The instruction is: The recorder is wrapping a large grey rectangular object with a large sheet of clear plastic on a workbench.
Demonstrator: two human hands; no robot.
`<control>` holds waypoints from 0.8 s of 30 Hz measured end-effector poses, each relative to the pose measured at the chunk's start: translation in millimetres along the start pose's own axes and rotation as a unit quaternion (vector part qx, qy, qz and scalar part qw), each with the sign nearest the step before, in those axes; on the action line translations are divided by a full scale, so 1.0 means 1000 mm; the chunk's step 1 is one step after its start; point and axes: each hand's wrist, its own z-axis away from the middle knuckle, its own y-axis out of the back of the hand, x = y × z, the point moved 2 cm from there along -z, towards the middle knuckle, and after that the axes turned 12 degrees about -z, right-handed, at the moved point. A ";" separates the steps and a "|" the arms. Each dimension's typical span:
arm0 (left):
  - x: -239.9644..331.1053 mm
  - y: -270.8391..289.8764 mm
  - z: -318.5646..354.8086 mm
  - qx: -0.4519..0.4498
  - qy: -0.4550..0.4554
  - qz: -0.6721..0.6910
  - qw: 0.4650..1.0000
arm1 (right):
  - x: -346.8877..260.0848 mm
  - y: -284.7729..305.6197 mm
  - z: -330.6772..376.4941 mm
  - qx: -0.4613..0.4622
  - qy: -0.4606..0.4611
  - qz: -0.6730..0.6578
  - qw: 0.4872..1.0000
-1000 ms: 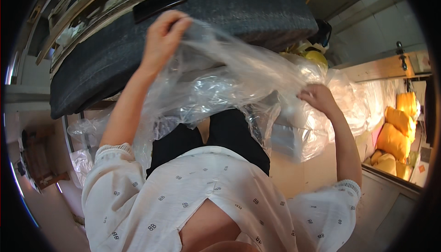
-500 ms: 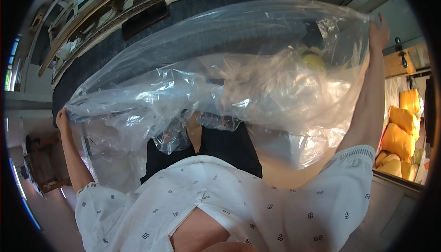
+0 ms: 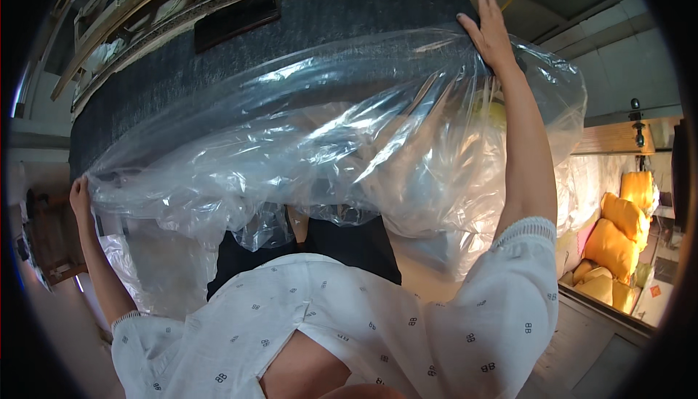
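Observation:
A large clear plastic sheet stretches across the near side of a dark-covered work table and hangs in folds over my lap. At the far left my left hand is closed, pinching the sheet's edge at the table's left end. My right hand reaches to the table's far right corner, fingers spread and thumb out. Its palm lies against the sheet, and creases fan out from beneath it. Beyond the hand, a loose end of the sheet bulges past the table's right side.
A flat black rectangular object lies near the table's far edge. Wooden rails run behind on the left. At right are a wooden ledge with dark fittings and stacked yellow bundles.
My right hand has come inward and down from the right, flattening the raised sheet toward the table; its fingers have spread. My left hand still pinches its edge, slightly further left.

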 end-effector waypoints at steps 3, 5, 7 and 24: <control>0.010 -0.041 -0.031 -0.033 0.015 0.084 0.996 | -0.025 0.023 -0.015 0.087 -0.025 0.044 0.995; -0.009 -0.044 -0.040 -0.038 0.031 0.114 0.992 | -0.049 0.030 -0.014 0.102 -0.140 -0.007 0.985; -0.058 -0.019 -0.051 -0.063 0.026 0.146 0.987 | -0.066 0.026 0.013 0.023 -0.161 -0.040 0.986; 0.201 -0.085 -0.044 0.230 -0.055 0.138 0.962 | -0.011 -0.008 -0.025 -0.135 -0.287 0.009 0.948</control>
